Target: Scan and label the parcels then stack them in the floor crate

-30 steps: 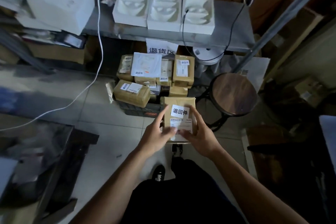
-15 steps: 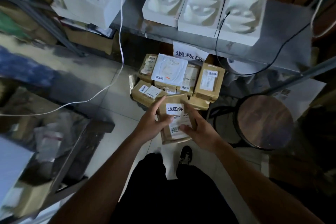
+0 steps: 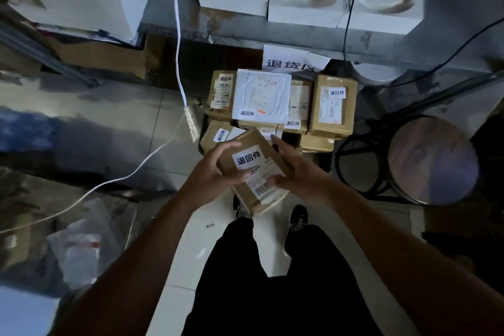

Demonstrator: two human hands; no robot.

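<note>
With our left hand (image 3: 215,174) and right hand (image 3: 293,172) clamped on opposite sides of the small brown cardboard parcel (image 3: 255,169), held just above the stacked labelled parcels (image 3: 278,106), we should keep it level and lower it squarely into a free gap.
</note>
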